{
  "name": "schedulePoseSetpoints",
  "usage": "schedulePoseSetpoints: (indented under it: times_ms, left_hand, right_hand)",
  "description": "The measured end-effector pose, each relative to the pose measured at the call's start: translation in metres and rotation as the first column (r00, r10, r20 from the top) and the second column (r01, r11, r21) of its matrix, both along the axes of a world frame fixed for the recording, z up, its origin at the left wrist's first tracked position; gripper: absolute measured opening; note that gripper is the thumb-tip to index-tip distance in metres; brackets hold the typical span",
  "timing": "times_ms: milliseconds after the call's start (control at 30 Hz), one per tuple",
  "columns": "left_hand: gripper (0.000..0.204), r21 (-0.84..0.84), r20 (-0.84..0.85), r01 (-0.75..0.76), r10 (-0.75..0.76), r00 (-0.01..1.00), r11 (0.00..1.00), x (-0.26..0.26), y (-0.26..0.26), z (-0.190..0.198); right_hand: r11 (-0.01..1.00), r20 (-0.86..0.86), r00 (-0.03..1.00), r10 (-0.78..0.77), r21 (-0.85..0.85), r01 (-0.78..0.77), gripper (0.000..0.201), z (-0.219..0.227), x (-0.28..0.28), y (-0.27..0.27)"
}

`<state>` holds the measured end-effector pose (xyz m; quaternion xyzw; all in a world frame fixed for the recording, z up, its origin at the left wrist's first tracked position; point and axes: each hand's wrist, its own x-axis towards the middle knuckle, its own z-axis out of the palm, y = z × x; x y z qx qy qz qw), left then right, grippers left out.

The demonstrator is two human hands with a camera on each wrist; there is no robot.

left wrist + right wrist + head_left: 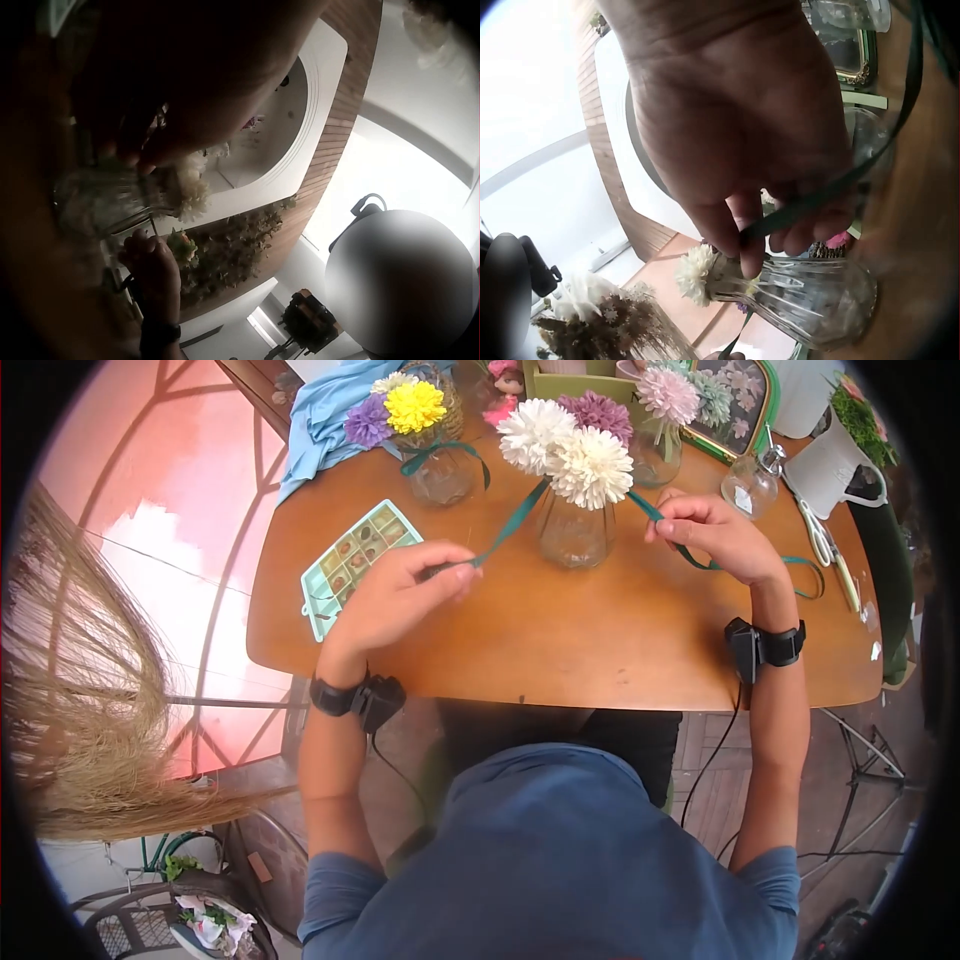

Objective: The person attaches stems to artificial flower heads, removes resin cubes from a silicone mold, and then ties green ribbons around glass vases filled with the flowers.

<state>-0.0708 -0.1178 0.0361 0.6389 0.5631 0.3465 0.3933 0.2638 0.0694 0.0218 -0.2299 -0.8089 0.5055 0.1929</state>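
A glass vase with two white flowers and a mauve one stands near the middle of the table. A green ribbon runs behind its neck, out to both sides. The left hand pinches one end, left of the vase. On the other side the right hand pinches the ribbon, whose loose tail trails right over the table. In the right wrist view the ribbon crosses the right hand's fingers beside the vase. The left wrist view is dark; the left hand hides its ribbon.
A mint compartment tray lies at the left. Behind stand a vase with a tied green ribbon, another vase, a blue cloth and a green frame. At right are a spray bottle, a white pitcher and scissors.
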Motion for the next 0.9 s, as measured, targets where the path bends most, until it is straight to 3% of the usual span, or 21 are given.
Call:
schedulePoseSetpoints:
  times_ms: [33, 133, 233, 267, 367, 400, 567, 667, 767, 833, 900]
  left_hand:
    - [0.021, -0.012, -0.001, -0.007, 0.007, 1.0, 1.0, 0.002, -0.004, 0.003]
    - [0.021, 0.005, -0.02, 0.052, -0.051, 0.998, 0.999, 0.016, -0.008, 0.014]
    - [0.021, 0.061, 0.018, 0.159, -0.16, 0.987, 0.985, 0.052, -0.001, 0.016]
    - [0.017, 0.115, -0.119, 0.237, -0.223, 0.967, 0.965, 0.064, 0.005, 0.018]
    - [0.016, 0.376, -0.275, 0.341, -0.248, 0.929, 0.861, 0.094, 0.018, 0.001]
    - [0.016, 0.378, -0.306, 0.344, -0.235, 0.923, 0.859, 0.102, 0.02, -0.004]
    - [0.016, 0.368, -0.408, 0.362, -0.201, 0.891, 0.857, 0.112, 0.024, -0.016]
    - [0.023, 0.158, -0.135, 0.182, -0.161, 0.978, 0.971, 0.098, 0.02, 0.001]
    - [0.029, 0.101, 0.032, -0.075, 0.072, 0.997, 0.992, 0.092, 0.029, -0.009]
    - [0.028, 0.061, -0.024, -0.02, 0.022, 0.999, 0.998, 0.097, 0.034, -0.016]
    - [0.026, 0.028, -0.096, 0.048, -0.045, 0.994, 0.998, 0.104, 0.039, -0.019]
  right_hand:
    - [0.996, 0.02, 1.0, 0.017, 0.083, -0.019, 0.024, 0.003, -0.002, -0.005]
    - [0.997, 0.091, 0.994, 0.055, -0.065, -0.049, 0.021, 0.005, 0.0, -0.012]
    - [0.826, -0.015, 0.985, 0.174, -0.542, -0.154, 0.019, 0.007, -0.012, -0.025]
    - [0.824, -0.087, 0.98, 0.178, -0.531, -0.197, 0.018, 0.0, -0.018, -0.026]
    - [0.804, -0.199, 0.98, -0.003, -0.583, -0.116, 0.015, -0.002, -0.035, -0.049]
    - [0.758, -0.248, 0.968, -0.031, -0.637, -0.138, 0.013, -0.007, -0.038, -0.05]
    - [0.785, -0.332, 0.939, -0.088, -0.604, -0.14, 0.01, -0.021, -0.043, -0.054]
    - [0.742, -0.383, 0.913, -0.143, -0.652, -0.157, 0.008, -0.024, -0.044, -0.054]
    - [0.643, -0.366, 0.924, -0.109, -0.735, -0.215, 0.006, -0.009, -0.038, -0.055]
    - [0.535, -0.347, 0.935, -0.067, -0.804, -0.26, 0.005, -0.004, -0.035, -0.055]
    - [0.552, -0.328, 0.943, -0.062, -0.798, -0.241, 0.006, -0.004, -0.036, -0.056]
